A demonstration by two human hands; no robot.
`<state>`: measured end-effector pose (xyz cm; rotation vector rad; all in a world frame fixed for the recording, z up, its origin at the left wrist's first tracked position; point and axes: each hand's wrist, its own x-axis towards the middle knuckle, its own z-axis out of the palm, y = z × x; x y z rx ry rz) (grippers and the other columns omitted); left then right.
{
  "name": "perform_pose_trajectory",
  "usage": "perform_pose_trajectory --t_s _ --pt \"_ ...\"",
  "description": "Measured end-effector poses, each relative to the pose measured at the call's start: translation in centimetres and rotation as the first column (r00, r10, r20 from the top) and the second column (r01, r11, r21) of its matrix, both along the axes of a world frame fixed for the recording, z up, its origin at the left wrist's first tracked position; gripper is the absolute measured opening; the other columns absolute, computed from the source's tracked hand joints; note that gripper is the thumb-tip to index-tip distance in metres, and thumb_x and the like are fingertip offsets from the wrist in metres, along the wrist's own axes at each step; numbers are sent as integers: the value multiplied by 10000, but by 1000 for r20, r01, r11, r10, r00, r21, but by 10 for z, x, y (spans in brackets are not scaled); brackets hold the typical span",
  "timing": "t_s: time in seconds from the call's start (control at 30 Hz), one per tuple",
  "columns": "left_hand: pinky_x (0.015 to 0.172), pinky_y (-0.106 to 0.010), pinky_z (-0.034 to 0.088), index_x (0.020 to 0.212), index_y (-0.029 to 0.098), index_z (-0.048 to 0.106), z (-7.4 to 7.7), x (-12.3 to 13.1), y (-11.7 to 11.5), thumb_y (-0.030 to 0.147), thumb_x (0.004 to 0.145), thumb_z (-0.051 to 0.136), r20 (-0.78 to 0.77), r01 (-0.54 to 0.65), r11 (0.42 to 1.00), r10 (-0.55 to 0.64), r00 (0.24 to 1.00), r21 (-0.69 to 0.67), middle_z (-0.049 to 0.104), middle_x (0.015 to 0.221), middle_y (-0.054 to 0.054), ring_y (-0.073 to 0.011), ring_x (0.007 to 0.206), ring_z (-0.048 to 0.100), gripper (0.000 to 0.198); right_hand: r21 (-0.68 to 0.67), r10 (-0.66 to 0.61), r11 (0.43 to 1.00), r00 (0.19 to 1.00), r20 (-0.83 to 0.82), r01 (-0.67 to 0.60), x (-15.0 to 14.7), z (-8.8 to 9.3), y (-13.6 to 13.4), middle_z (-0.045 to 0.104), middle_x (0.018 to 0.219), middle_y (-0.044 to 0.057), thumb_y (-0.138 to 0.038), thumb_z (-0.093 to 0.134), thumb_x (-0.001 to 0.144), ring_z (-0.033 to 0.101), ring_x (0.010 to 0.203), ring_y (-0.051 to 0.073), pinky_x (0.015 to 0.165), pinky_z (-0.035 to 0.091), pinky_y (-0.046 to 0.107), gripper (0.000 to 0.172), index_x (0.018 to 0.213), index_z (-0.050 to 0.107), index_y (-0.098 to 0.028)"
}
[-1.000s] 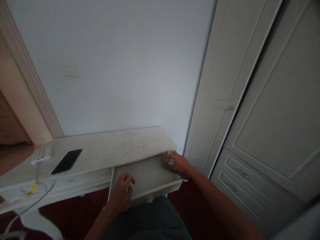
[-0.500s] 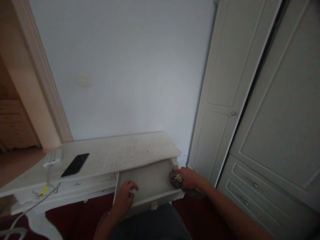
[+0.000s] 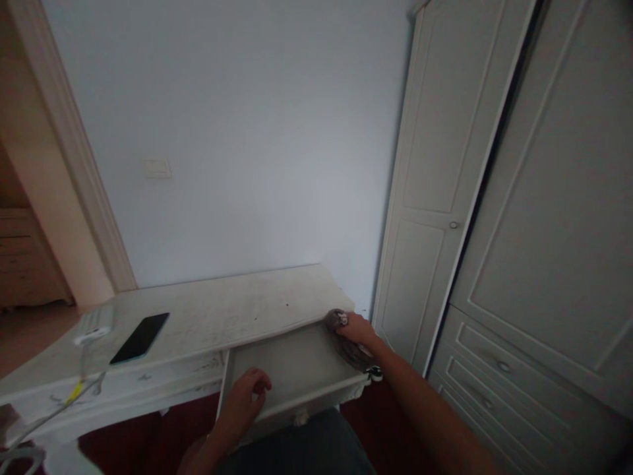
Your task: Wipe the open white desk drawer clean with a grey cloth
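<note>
My right hand [image 3: 357, 330] grips a crumpled grey-brown cloth [image 3: 352, 351], which hangs down over the right side of the pulled-out drawer [image 3: 284, 359]. The cloth's upper end is at the right front corner of the white desk top [image 3: 222, 313]. Over the drawer's left front part is my left hand [image 3: 247, 394], its fingers loosely curled with a gap to the thumb and nothing visible between them. Whether that hand touches the drawer front I cannot tell. A small knob [image 3: 301, 418] sits on the drawer front.
A dark phone [image 3: 140, 338] and a white power strip [image 3: 95, 324] with a grey cable [image 3: 52, 410] lie on the desk's left end. A pale wardrobe [image 3: 420, 264] stands close on the right. Behind the desk is a wall with a light switch [image 3: 157, 167].
My right hand has moved up and slightly back with the cloth, from inside the drawer's right side to the desk top's corner. My left hand has shifted slightly lower in view.
</note>
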<state>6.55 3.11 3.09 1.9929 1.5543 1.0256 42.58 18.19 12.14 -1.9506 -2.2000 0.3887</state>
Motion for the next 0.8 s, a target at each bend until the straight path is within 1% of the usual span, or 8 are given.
perform_pose_trajectory --t_s 0.13,0.27,0.37,0.47,0.57,0.67,0.77,0.8 --pt "865 -385 603 880 245 724 -2 -2 2 282 805 520 28 21 1000 -20 999 -21 774 952 -89 -249 916 760 220 -59 55 997 998 43 -52 6 6 0 828 1254 119 -464 717 886 779 1172 316 860 556 339 474 1296 787 -235" --pt "952 -427 600 914 254 754 -9 -3 4 270 780 520 36 -9 1000 9 999 -4 815 1020 -96 -266 997 769 270 -108 153 984 978 143 -138 19 14 -26 844 1170 140 -397 817 738 799 1096 360 838 575 371 437 1138 836 -220" --pt "1017 -458 590 933 260 770 -13 -2 3 267 767 533 36 -29 1000 29 999 0 824 1050 -85 -274 1050 769 289 -128 248 966 944 216 -224 26 22 -52 831 1202 167 -344 884 607 791 1101 434 862 591 445 535 1127 840 -225" --pt "1065 -515 575 969 271 785 -9 2 -1 296 800 558 18 -53 998 53 998 14 822 1091 -76 -294 1095 764 284 -118 346 938 909 233 -327 19 25 -74 794 1309 162 -374 917 574 767 1163 451 921 585 479 685 1238 799 -257" --pt "1074 -536 590 992 280 797 3 6 -6 393 876 582 65 -76 996 73 995 48 826 1116 -77 -305 1115 772 269 -110 474 880 866 158 -461 -5 18 -87 777 1316 136 -423 917 616 762 1160 404 948 576 443 724 1303 751 -265" --pt "1062 -510 632 1020 271 808 13 4 -11 558 918 603 244 -152 988 139 960 34 840 1140 -88 -308 1126 792 367 -92 539 840 841 39 -534 -43 3 -94 761 1309 116 -434 906 638 757 1139 368 958 572 409 738 1329 721 -255" --pt "1040 -444 665 1024 268 809 17 -4 -22 667 879 699 370 -221 975 207 906 -4 843 1120 -73 -297 1099 807 439 -71 553 828 831 -50 -556 -92 -14 -100 757 1288 109 -464 923 604 759 1111 374 941 584 415 756 1302 722 -257" --pt "1022 -422 675 1006 270 809 17 -8 -28 694 854 734 394 -240 971 221 892 -2 840 1093 -63 -292 1077 809 456 -70 574 813 815 -78 -578 -110 -20 -102 758 1282 102 -474 930 588 763 1096 375 933 591 421 763 1294 725 -267"
